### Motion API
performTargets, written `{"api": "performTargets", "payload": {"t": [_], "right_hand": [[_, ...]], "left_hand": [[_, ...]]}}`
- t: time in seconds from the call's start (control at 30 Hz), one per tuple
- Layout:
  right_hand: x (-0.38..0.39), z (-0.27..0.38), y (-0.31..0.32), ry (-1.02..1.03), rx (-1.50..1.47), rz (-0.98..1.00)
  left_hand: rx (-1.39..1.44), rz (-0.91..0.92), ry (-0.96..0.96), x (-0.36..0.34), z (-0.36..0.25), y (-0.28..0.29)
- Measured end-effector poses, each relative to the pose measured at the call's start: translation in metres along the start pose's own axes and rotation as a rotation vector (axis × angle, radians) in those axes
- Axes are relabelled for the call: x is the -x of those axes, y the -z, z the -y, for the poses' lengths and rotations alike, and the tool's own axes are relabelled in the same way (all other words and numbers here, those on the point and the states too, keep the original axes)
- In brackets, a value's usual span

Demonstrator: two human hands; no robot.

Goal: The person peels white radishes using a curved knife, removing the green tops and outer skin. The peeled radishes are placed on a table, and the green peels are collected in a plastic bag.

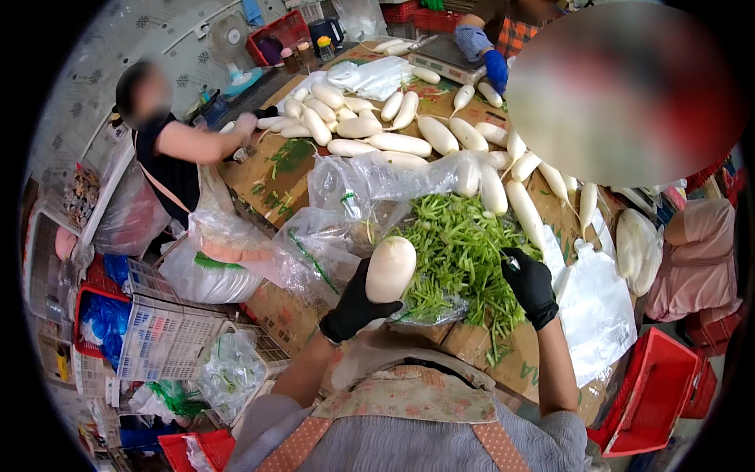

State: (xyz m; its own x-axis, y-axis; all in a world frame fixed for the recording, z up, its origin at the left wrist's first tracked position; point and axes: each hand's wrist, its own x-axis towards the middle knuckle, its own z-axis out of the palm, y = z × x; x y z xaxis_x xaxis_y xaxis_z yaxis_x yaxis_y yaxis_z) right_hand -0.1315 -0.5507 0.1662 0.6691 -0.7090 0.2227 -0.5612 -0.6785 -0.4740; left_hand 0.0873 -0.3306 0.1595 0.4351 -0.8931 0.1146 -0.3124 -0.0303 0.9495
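In my left hand (351,305), gloved in black, is a thick white daikon radish (391,270), tilted upward, its rounded end toward the far side. The fingers wrap round its lower part. My right hand (530,283), also in a black glove, is curled at the right edge of a pile of cut green stems (452,248). Something small and shiny shows at its fingers, too small to name. Beyond the pile, many more daikons (401,143) lie across the table. Clear plastic bags (322,244) lie crumpled just left of the greens.
White plastic bags (595,303) hang over the table's right side, above a red crate (653,393). A scale (444,59) stands at the far side, near a co-worker's blue-gloved hand (495,71). Another person (181,149) works at the left. White crates (169,334) stand at lower left.
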Motion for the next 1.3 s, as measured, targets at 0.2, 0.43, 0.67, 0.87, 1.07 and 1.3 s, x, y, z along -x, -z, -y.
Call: {"api": "performTargets", "payload": {"t": [0.2,0.43,0.67,0.87,1.07,1.3], "right_hand": [[0.067,-0.031,-0.036,-0.252,-0.065,0.025],[0.128,-0.048,-0.035,-0.538,-0.290,-0.147],[0.184,-0.082,-0.044,-0.714,0.055,-0.399],[0.178,-0.115,-0.026,-0.689,0.418,-0.505],[0.069,-0.091,-0.131,-0.498,-0.165,-0.506],[-0.001,-0.010,-0.156,-0.467,-1.192,-0.530]], "left_hand": [[0.201,0.258,0.080,-0.023,0.006,-0.013],[0.567,0.496,0.096,-0.167,-0.017,-0.006],[-0.270,0.696,-0.343,-0.127,0.001,-0.132],[-0.966,0.802,-0.866,-0.082,0.018,-0.206],[-1.186,0.807,-0.476,-0.101,0.027,-0.173],[-0.859,0.234,-0.444,-0.080,0.092,-0.141]]}}
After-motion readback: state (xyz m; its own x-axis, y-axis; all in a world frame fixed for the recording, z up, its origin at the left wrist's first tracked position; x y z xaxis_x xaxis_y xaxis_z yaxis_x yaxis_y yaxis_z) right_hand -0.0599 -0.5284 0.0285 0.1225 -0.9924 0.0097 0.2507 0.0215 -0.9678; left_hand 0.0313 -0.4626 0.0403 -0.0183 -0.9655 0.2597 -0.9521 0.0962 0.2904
